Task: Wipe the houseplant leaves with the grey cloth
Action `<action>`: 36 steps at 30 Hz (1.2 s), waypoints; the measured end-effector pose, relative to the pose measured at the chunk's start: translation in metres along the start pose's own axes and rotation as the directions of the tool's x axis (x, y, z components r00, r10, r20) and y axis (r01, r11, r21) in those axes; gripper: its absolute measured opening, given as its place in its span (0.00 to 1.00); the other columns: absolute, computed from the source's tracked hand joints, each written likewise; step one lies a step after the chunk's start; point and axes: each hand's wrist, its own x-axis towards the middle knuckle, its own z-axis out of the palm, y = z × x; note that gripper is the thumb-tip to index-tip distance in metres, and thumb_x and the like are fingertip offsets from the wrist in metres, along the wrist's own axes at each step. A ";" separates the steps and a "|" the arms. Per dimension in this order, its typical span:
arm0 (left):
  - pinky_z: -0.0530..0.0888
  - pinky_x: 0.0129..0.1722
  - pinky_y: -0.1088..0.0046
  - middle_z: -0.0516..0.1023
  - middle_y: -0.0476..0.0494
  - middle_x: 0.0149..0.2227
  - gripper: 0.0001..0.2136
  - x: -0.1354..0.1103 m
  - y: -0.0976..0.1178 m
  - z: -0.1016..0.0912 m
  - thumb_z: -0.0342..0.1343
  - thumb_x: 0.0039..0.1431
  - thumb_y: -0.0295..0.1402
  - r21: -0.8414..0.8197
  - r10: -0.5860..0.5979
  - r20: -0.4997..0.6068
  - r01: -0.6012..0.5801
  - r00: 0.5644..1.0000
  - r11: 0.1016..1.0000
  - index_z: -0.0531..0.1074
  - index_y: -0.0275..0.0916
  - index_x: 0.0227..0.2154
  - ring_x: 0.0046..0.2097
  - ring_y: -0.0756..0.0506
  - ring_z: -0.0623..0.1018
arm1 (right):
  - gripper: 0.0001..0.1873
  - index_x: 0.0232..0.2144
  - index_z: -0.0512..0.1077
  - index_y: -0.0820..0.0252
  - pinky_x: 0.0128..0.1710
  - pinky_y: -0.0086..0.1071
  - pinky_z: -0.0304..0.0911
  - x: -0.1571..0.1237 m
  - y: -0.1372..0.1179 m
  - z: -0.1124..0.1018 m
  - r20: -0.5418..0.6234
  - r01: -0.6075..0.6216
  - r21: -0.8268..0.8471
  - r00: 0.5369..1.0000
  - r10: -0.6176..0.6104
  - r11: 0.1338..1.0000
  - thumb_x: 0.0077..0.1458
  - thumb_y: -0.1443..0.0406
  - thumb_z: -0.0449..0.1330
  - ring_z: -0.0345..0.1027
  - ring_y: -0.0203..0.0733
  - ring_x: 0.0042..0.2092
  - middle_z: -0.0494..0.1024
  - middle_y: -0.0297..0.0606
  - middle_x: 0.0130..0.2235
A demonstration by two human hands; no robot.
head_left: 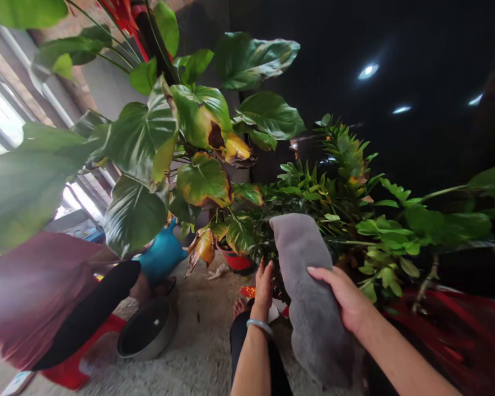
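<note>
A grey plush cloth point(303, 286) hangs long and folded in my right hand point(348, 300), whose thumb presses on its front. The other fingers of that hand are hidden behind the cloth. To its left, my left hand point(264, 286) is raised, with fingers stretched upward and nothing visible in them; a pale bangle point(259, 325) circles that wrist. Dense small-leaved green plants point(309, 190) stand just beyond both hands. Above and to the left spreads a large-leaved plant point(204, 179), some leaves yellow and brown at the edges.
A person in a pink top point(45, 291) sits on a red stool point(72, 357) at the left, beside a dark basin point(148, 330) and a blue object point(160, 256). A red pot point(235, 260) stands under the leaves. A glossy dark wall point(396, 55) rises behind.
</note>
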 end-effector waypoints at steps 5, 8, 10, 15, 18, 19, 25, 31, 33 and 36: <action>0.72 0.42 0.70 0.82 0.41 0.36 0.22 -0.003 0.011 0.014 0.64 0.34 0.30 0.045 0.052 -0.007 -0.052 0.999 0.998 0.77 0.35 0.39 0.42 0.42 0.78 | 0.13 0.22 0.76 0.58 0.24 0.36 0.69 -0.007 0.039 -0.021 -0.118 -0.098 -0.075 0.989 0.089 0.992 0.28 0.62 0.70 0.75 0.49 0.26 0.80 0.36 0.20; 0.72 0.37 0.71 0.81 0.44 0.33 0.22 -0.006 0.016 0.018 0.61 0.32 0.29 -0.014 0.057 -0.016 -0.057 0.998 0.998 0.77 0.36 0.38 0.36 0.44 0.77 | 0.17 0.24 0.76 0.57 0.25 0.38 0.71 -0.018 0.018 -0.030 -0.235 0.083 0.027 0.969 -0.074 0.996 0.24 0.61 0.71 0.77 0.52 0.27 0.81 0.35 0.20; 0.71 0.35 0.72 0.80 0.45 0.31 0.23 -0.009 0.019 0.020 0.59 0.30 0.29 -0.041 0.046 -0.037 -0.047 0.998 0.998 0.77 0.37 0.37 0.33 0.46 0.76 | 0.18 0.25 0.75 0.56 0.27 0.37 0.72 -0.013 -0.010 -0.025 -0.360 0.324 0.100 0.893 -0.269 0.941 0.23 0.62 0.70 0.77 0.51 0.29 0.81 0.32 0.21; 0.70 0.35 0.71 0.79 0.47 0.29 0.23 -0.010 0.019 0.019 0.59 0.29 0.29 -0.024 0.039 -0.095 -0.041 0.995 0.999 0.77 0.37 0.37 0.32 0.46 0.75 | 0.13 0.22 0.74 0.55 0.35 0.40 0.74 0.018 -0.016 -0.002 -0.337 0.297 0.265 0.920 -0.201 0.917 0.26 0.66 0.67 0.79 0.53 0.34 0.80 0.33 0.19; 0.70 0.34 0.72 0.79 0.47 0.29 0.24 -0.008 0.017 0.017 0.61 0.30 0.29 -0.022 0.048 -0.104 -0.051 0.993 0.998 0.77 0.36 0.39 0.31 0.47 0.75 | 0.08 0.17 0.72 0.54 0.35 0.46 0.74 0.016 0.035 -0.013 -0.146 -0.166 0.131 0.972 0.185 0.977 0.28 0.62 0.67 0.79 0.62 0.36 0.79 0.41 0.18; 0.70 0.33 0.73 0.79 0.47 0.29 0.24 -0.007 0.017 0.016 0.61 0.31 0.28 -0.026 0.044 -0.101 -0.047 0.994 0.999 0.77 0.36 0.39 0.30 0.48 0.75 | 0.09 0.16 0.72 0.53 0.34 0.46 0.74 0.010 0.051 -0.021 -0.162 -0.212 0.050 0.963 0.217 0.976 0.28 0.61 0.68 0.78 0.63 0.38 0.81 0.42 0.20; 0.72 0.34 0.73 0.81 0.47 0.29 0.27 -0.009 0.019 0.016 0.60 0.32 0.25 -0.061 0.022 -0.095 -0.028 0.995 0.998 0.78 0.36 0.43 0.31 0.47 0.76 | 0.18 0.27 0.77 0.54 0.34 0.42 0.72 -0.021 0.026 -0.040 -0.243 0.050 -0.069 0.968 -0.066 0.996 0.29 0.56 0.71 0.78 0.60 0.39 0.84 0.37 0.27; 0.72 0.40 0.72 0.82 0.46 0.33 0.22 -0.012 0.021 0.018 0.59 0.32 0.24 -0.057 0.061 -0.092 -0.067 0.994 0.996 0.79 0.36 0.37 0.37 0.45 0.78 | 0.10 0.23 0.74 0.54 0.36 0.43 0.72 0.010 -0.020 -0.003 -0.221 0.229 0.171 0.957 -0.190 0.958 0.32 0.62 0.67 0.78 0.56 0.35 0.81 0.35 0.21; 0.72 0.42 0.72 0.83 0.46 0.33 0.19 -0.010 0.020 0.016 0.59 0.32 0.23 -0.069 0.071 -0.094 -0.078 0.993 0.995 0.79 0.37 0.34 0.38 0.45 0.78 | 0.07 0.19 0.72 0.54 0.34 0.45 0.72 0.010 0.007 -0.002 -0.107 -0.021 0.100 0.994 0.032 0.995 0.33 0.61 0.65 0.78 0.58 0.34 0.79 0.38 0.18; 0.72 0.37 0.73 0.82 0.48 0.30 0.17 -0.006 0.017 0.013 0.61 0.34 0.23 -0.086 0.046 -0.047 -0.050 0.998 0.995 0.78 0.36 0.33 0.34 0.47 0.77 | 0.11 0.23 0.75 0.57 0.35 0.42 0.70 -0.012 0.051 -0.009 -0.049 -0.166 -0.146 0.986 0.161 0.975 0.33 0.58 0.66 0.77 0.56 0.35 0.81 0.40 0.23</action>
